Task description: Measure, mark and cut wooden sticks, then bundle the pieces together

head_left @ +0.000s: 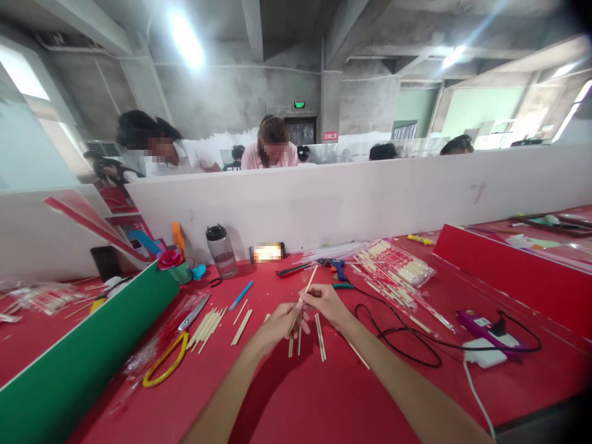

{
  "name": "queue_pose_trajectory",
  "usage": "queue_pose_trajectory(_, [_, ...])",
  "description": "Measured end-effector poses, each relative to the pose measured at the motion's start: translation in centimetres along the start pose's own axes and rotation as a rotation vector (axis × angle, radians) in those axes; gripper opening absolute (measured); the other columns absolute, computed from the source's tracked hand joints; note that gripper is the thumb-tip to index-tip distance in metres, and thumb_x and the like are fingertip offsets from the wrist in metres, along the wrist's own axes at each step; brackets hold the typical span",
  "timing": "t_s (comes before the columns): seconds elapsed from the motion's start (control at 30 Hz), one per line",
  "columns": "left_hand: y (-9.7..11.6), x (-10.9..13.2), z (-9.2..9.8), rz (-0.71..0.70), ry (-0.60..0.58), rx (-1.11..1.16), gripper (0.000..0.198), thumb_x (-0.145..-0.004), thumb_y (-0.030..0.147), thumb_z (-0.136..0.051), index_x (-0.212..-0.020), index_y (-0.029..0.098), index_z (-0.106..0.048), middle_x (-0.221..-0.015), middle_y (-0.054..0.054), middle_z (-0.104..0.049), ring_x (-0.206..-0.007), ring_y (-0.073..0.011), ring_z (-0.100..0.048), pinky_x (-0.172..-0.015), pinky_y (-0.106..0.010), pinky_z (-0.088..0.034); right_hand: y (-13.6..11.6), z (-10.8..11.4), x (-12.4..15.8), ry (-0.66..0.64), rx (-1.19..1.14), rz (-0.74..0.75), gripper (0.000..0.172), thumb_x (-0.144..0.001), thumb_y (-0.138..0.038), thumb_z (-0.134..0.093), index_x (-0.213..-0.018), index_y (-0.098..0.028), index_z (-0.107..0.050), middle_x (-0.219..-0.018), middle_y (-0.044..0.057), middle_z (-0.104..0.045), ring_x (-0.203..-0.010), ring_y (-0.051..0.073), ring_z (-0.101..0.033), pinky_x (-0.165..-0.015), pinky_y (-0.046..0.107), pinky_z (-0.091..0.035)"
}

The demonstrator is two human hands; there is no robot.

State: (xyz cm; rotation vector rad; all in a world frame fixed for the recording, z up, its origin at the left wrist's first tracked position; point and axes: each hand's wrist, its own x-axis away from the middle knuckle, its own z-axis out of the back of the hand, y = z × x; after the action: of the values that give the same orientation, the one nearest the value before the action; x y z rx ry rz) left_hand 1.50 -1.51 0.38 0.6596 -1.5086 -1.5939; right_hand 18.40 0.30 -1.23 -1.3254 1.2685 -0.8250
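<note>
While the left hand [284, 320] curls its fingers around a thin wooden stick [311, 279], the right hand [326, 302] pinches the same stick between thumb and fingertips. It slants above the desk [287, 404], its upper end pointing away from the person. A light grip probably suits so slender a piece, and keeping both hands close together along it should steady it without bending. Just below lie loose sticks [320, 338]; the wrists would do best held above them, as a brush could scatter them. Left of the hands are a blue pen-like tool [241, 295] and a cluster of short sticks [206, 328]. Beyond the hands sits what looks like a blue glue gun [339, 267]; its surroundings include a black cable [407, 357] at right, better kept clear of the forearms. Farther off stands a water bottle [222, 251], near the white partition [351, 200].
</note>
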Motion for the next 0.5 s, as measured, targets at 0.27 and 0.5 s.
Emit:
queue_pose_trajectory(0.27, [-0.58,-0.62,0.04,-0.073,0.022,-0.003,0.057,-0.08,0.072,-0.047,-0.074,0.015,-0.053,-0.051,0.005,-0.046,-0.043,-0.0065,-0.031,-0.045,-0.022,-0.021,0.16,-0.4,-0.05,0.026,0.019,0.047,0.03,-0.069,-0.042,-0.078,-0.076,-0.013,-0.07,-0.065,0.001,-0.067,-0.058,0.012,-0.059,-0.06,0.024,-0.05])
queue_pose_trajectory(0.5, [-0.94,-0.89,0.96,-0.094,0.039,-0.005,0.054,-0.08,0.07,-0.048,-0.072,0.016,-0.051,-0.051,0.005,-0.045,-0.043,-0.0067,-0.031,-0.045,-0.022,-0.022,0.78,0.19,-0.5,-0.028,0.104,0.031,0.042,-0.079,-0.053,-0.065,-0.09,-0.013,-0.07,-0.072,0.004,-0.067,-0.062,0.014,-0.062,-0.05,0.021,-0.048])
